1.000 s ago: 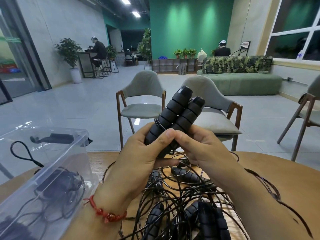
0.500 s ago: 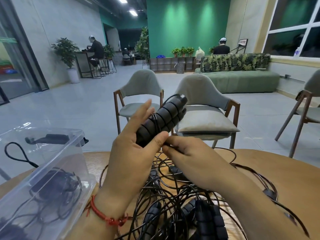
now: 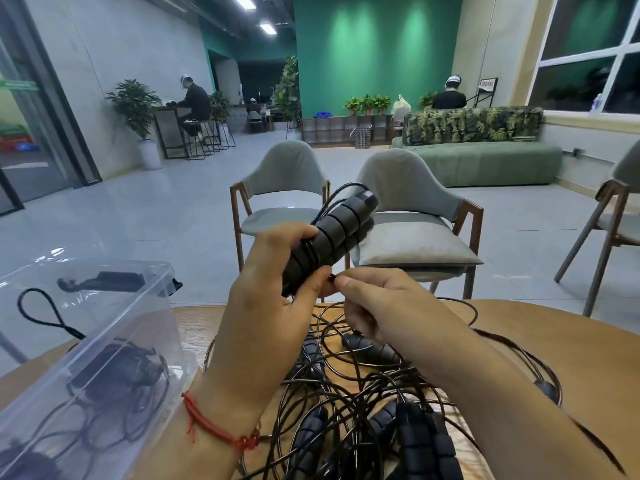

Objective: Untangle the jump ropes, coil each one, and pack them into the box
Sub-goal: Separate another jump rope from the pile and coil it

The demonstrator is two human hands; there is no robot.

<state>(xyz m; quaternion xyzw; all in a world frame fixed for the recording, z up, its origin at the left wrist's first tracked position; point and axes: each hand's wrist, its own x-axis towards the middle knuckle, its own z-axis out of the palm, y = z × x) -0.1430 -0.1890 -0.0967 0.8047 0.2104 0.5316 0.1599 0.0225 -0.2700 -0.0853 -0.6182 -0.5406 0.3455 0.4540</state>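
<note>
Gripping paired foam handles (image 3: 332,237) in left hand (image 3: 266,306), raised over table (image 3: 571,348) far edge. Pinching cord (image 3: 331,277) at handle bases with right hand (image 3: 384,306). Lay turns tight, side by side; draw slack slowly off rope tangle (image 3: 346,393) at table middle, no snagging neighbours. Tuck end under last turn. Then into clear plastic box (image 3: 114,327), left edge.

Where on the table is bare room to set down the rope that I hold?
Bare wood lies on the right side of the table, between the tangled ropes and the table edge. A narrow strip is free between the box and the ropes. The middle is crowded with ropes and handles.
</note>
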